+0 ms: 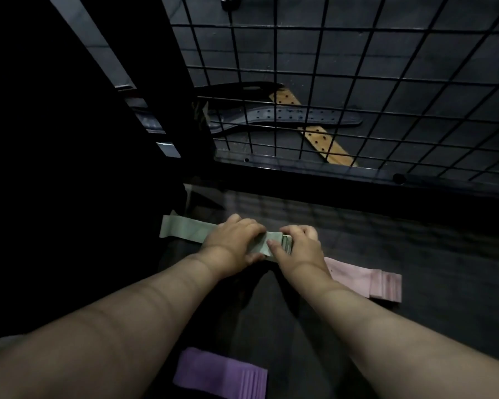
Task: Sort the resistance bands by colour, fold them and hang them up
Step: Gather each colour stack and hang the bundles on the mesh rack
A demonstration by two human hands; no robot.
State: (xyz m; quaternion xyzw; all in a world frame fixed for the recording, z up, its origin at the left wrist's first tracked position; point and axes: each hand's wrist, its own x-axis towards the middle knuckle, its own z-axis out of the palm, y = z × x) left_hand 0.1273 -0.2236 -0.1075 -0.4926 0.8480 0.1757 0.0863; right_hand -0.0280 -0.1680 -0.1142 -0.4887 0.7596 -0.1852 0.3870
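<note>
head view, both hands at work on one band. the left hand (233, 243) lies over the green band (182, 232), fingers curled across its top and thumb at its near edge, so that it grips the strip. the right hand (298, 246), almost touching the left, holds the folded end of the same band: the thumb presses on top, the fingers curl round the far side, and the stacked layers show as thin edges between thumb and fingers. the unfolded part of the green band runs flat, away from the left hand to its outer side, on a dark surface (415, 240). whether this surface is floor or mat cannot be told.

the pink band (366, 283) lies folded just beyond the right wrist, on its outer side, its layered end pointing away from the hand. the purple band (219, 375), also folded, lies well nearer the body than both hands, between the forearms.

beyond the hands stands a black wire grid (275, 99). behind it lie a dark belt (285, 116) with rows of holes and, crossing under it, a tan belt (323, 139).
</note>
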